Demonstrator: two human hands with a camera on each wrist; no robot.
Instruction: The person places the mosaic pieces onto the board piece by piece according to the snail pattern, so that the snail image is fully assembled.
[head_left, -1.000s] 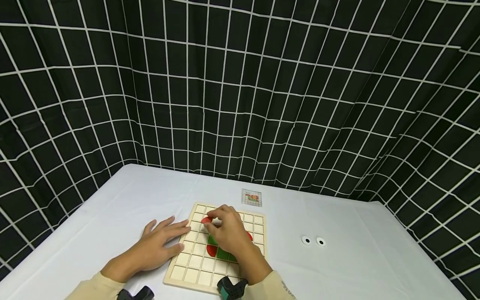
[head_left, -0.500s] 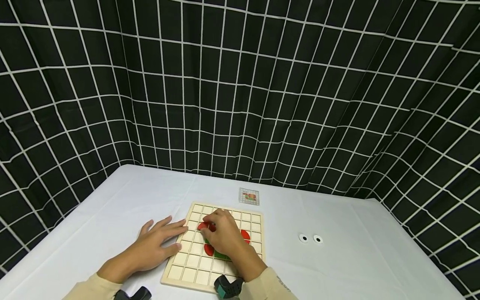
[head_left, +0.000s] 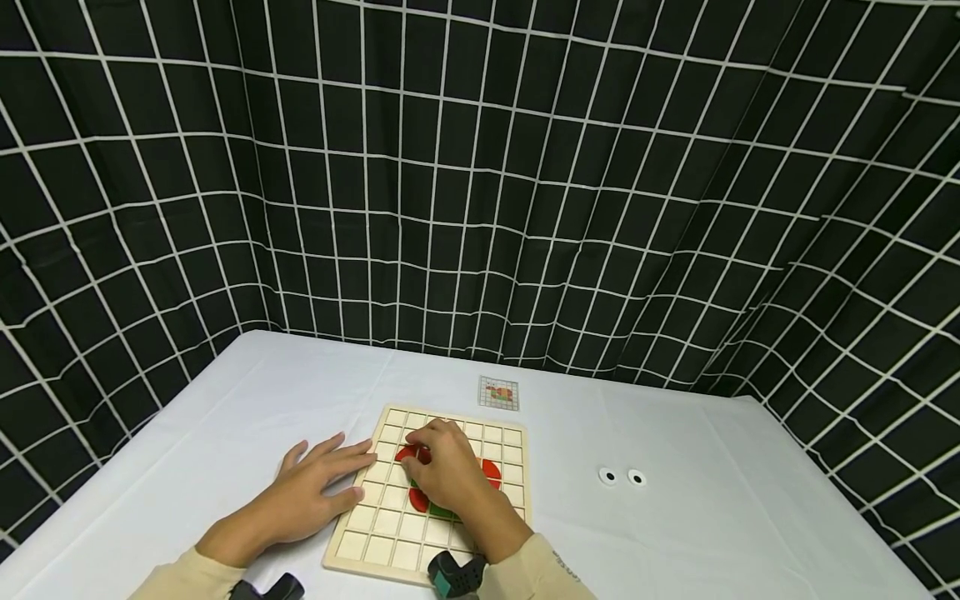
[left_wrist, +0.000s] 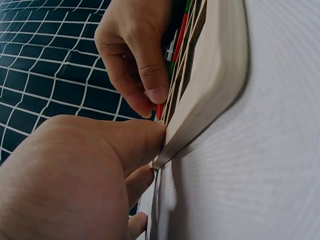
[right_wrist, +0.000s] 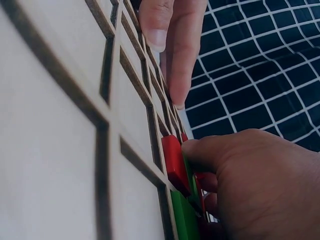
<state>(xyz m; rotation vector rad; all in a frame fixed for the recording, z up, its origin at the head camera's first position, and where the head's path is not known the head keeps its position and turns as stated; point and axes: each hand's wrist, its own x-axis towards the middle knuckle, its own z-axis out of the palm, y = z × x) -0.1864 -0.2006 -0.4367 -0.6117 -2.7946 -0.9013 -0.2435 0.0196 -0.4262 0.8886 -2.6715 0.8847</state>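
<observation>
A wooden grid board [head_left: 379, 548] lies on the white table. My left hand [head_left: 311, 492] rests flat with its fingers extended, thumb and fingertips at the board's left edge. Over the board, my right hand [head_left: 448, 473] pinches a red quarter-round tile [head_left: 406, 452] between thumb and index finger, down at the grid cells. Below that tile sit a red tile [head_left: 417, 500] and green tiles [head_left: 444, 513] in the grid, partly covered by the right hand. Another red tile [head_left: 491, 470] shows to the right of the hand. The right wrist view has a red tile [right_wrist: 175, 162] beside the thumb.
Behind the board lies a small picture card [head_left: 498, 393] with a gridded coloured figure. Two white round eye pieces, a left one [head_left: 608, 476] and a right one [head_left: 637, 478], lie to the right. A black curtain [head_left: 480, 183] with white grid lines surrounds the table.
Since a second ago my right hand has brought the red tile slightly down the board, toward the other tiles. The last half second shows almost no motion; the left hand stays put.
</observation>
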